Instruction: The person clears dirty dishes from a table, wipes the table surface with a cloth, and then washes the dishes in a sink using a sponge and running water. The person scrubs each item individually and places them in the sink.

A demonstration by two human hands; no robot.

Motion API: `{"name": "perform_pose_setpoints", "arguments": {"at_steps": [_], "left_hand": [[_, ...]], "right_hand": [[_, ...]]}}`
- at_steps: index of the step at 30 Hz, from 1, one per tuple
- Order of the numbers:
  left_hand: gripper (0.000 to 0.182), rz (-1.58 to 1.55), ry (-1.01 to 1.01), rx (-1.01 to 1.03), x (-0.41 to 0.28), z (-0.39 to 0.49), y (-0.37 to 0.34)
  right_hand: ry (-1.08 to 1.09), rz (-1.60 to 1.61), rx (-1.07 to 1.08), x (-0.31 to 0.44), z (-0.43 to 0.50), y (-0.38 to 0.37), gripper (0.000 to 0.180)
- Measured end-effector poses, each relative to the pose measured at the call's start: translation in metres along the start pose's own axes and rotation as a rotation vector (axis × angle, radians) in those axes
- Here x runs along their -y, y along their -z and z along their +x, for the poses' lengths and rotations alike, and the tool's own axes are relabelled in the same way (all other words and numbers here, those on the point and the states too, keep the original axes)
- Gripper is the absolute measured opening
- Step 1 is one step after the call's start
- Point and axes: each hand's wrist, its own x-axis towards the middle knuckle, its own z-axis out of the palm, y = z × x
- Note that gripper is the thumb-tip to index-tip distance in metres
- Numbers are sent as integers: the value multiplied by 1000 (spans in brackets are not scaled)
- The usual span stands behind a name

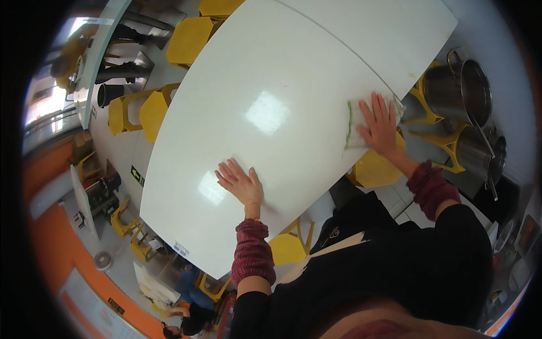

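A glossy white table (296,110) spreads in front of me, with a seam near its far right part. My left hand (241,182) rests palm down on the tabletop, fingers spread, holding nothing. Under my right hand (380,125), which lies flat with its fingers apart, is a pale cloth with green edging (357,123). The cloth lies at the table's right edge by the seam, and my palm hides part of it. Both my forearms wear dark red sleeve covers.
Yellow plastic stools (190,40) stand around the table. Large metal pots (455,87) sit on stools at the right. A black bin (110,95) stands at the left. Another person (197,313) is at a separate table, lower left.
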Motion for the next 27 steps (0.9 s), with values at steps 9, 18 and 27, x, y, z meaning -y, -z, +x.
{"name": "perform_pose_setpoints", "arguments": {"at_steps": [9,18,27], "left_hand": [[68,-5,-6,-24,3,3,-4],[72,8,-16,-34,13,0,-12],[80,-400,70,-230,-13,-67,-1]], "right_hand": [[319,-32,-419,117,388,-63,39],[845,28,21,123,218,-47,74],[691,189,67,61,-36,-11,60]]}}
